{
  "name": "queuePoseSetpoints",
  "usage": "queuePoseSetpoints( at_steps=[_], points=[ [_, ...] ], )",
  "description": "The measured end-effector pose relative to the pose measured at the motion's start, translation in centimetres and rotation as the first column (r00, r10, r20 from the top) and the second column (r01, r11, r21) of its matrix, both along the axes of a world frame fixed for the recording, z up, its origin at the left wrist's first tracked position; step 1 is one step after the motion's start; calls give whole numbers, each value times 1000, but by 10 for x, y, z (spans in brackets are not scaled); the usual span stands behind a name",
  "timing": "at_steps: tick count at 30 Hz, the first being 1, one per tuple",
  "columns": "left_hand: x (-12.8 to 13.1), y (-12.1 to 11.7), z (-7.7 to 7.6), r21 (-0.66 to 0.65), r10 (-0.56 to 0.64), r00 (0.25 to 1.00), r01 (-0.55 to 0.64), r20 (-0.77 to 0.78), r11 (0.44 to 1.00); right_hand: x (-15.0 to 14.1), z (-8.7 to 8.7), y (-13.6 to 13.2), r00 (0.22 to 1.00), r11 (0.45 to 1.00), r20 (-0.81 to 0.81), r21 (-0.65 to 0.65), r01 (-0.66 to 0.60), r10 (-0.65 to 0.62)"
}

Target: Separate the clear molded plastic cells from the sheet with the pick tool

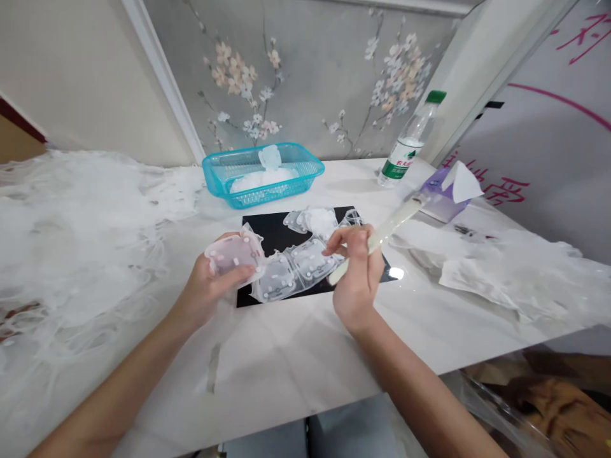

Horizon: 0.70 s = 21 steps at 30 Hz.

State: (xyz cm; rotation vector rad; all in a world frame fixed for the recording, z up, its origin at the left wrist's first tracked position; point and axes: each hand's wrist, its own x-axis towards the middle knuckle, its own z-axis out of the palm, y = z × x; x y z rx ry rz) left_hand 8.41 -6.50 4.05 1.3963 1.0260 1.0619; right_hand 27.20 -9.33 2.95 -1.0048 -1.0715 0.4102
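Observation:
My left hand [203, 289] is closed on a thin translucent moulded sheet [235, 256], its thumb pressed on the front face. Attached or overlapping beside it, clear moulded panels [312, 262] with small raised white dots lie on a black board [272, 230]. Just above the right end of those panels, my right hand [358, 273] grips a long pale cream stick-like tool [395, 222]. One end slants up to the right and the other pokes out below the fingers; its exact kind is unclear. Small stacked translucent pieces [321, 220] rest at the board's far side.
A blue basket [217, 178] with white pieces inside stands at the back. Toward the back right are a green-capped water bottle [403, 152] and a purple tissue box [442, 197]. Heaps of translucent sheet material cover the left side [71, 235] and right side [515, 267] of the white table [267, 362].

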Motion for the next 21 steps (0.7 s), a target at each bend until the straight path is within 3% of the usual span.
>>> queuePoseSetpoints(
  at_steps=[2, 5, 7, 9, 11, 18, 21],
  points=[
    [2, -1, 3, 4, -38, 999, 38, -2, 999, 3, 0, 3, 964, 991, 237, 28, -132, 121],
    [3, -3, 5, -4, -57, 998, 58, 40, 998, 1, -2, 5, 769, 899, 483, -100, -426, 418],
    [3, -5, 5, -21, -65, 995, 67, 79, 998, -3, -2, 5, 690, 816, 443, -226, -533, 573],
    [3, -6, 5, -35, -83, 992, 87, 91, 996, -5, -1, 5, 681, 757, 330, -322, -569, 653],
    [2, -7, 6, -38, -92, 993, 95, 79, 995, -6, 0, 5, 692, 737, 272, -362, -571, 669],
    [5, -6, 8, -90, -100, 990, 109, 102, 990, 1, 1, 7, 705, 859, 495, -235, -454, 508],
    [5, -8, 8, -161, -120, 988, 135, 101, 978, 9, -1, 10, 788, 937, 506, -184, -298, 350]
  ],
)
